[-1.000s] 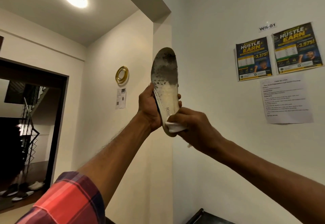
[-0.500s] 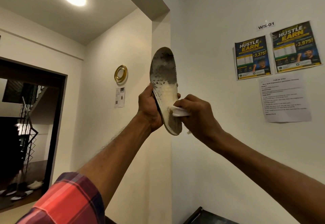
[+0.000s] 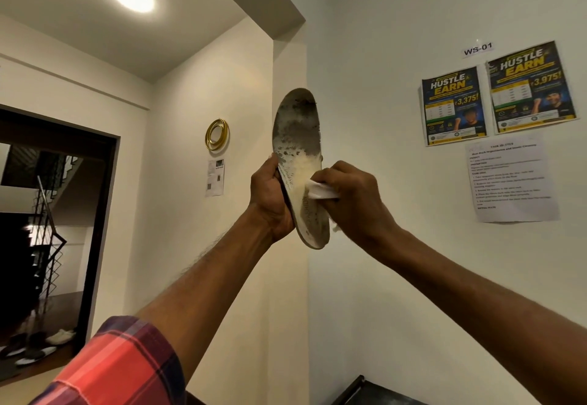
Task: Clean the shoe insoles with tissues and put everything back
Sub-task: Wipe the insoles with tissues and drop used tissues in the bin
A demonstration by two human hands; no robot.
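Observation:
A worn whitish insole (image 3: 298, 138) with dark grey dirt over its toe half stands upright in the air, toe end up, in front of the wall corner. My left hand (image 3: 270, 201) grips its left edge at mid length. My right hand (image 3: 352, 201) pinches a folded white tissue (image 3: 319, 190) and presses it against the pale middle of the insole. The heel end hangs free below both hands.
Posters (image 3: 495, 99) and a printed sheet (image 3: 511, 179) hang on the right wall. A gold ring ornament (image 3: 217, 134) is on the left wall. A dark doorway (image 3: 54, 230) at left shows stairs and shoes (image 3: 41, 344) on the floor. A dark edge (image 3: 359, 388) shows at the bottom.
My right hand has slid the tissue up the insole from the heel end to the middle. The left hand's grip and the insole stay as they were.

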